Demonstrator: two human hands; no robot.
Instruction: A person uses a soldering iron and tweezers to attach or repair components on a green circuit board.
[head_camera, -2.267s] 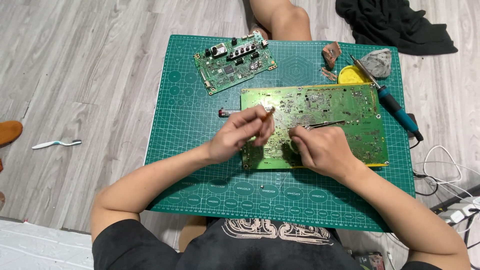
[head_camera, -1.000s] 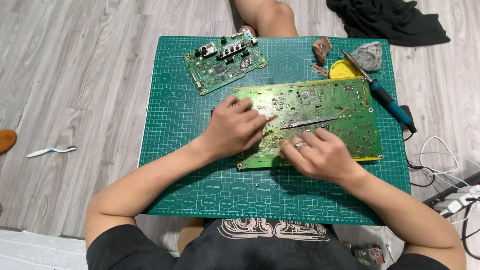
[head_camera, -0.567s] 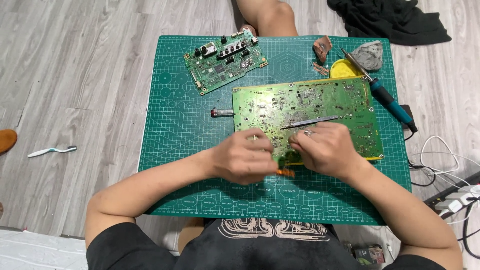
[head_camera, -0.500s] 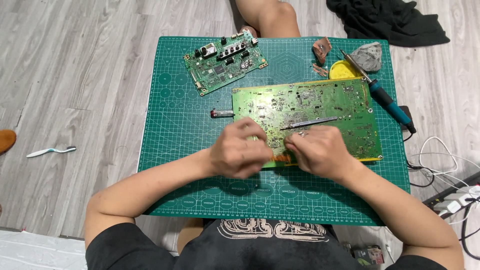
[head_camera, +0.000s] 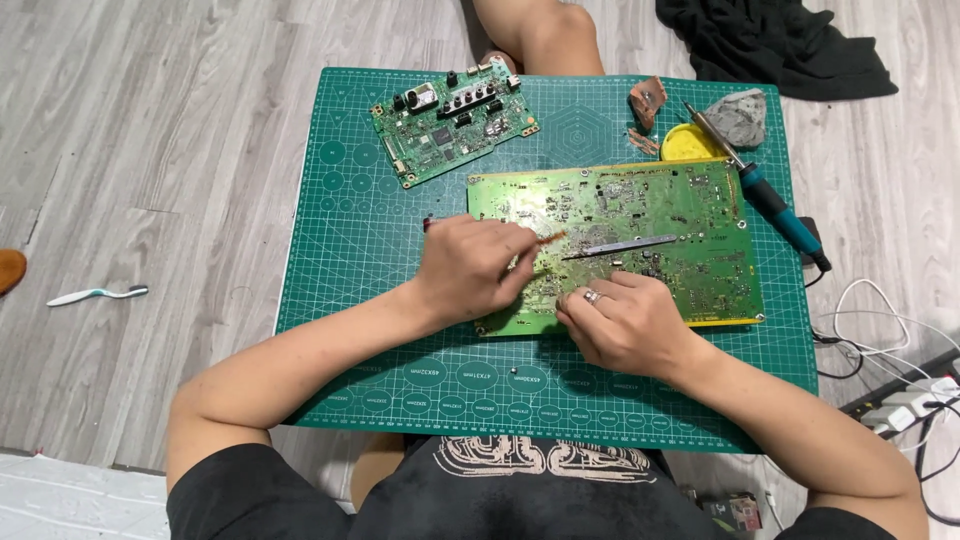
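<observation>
My left hand (head_camera: 472, 267) is curled, knuckles up, with thumb and first fingers pinched together toward the right. My right hand (head_camera: 622, 322) lies lower, palm down, fingers bent in a closed grip. Both forearms come in from below and converge.

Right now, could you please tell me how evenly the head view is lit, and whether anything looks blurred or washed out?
Head view: soft, even light, with only a faint shadow under the hands on the cutting mat; the large circuit board and small circuit board are sharp, without glare; the tweezers in the right hand catch a mild sheen; the left hand is slightly soft; the mat's edges bow a little.
</observation>
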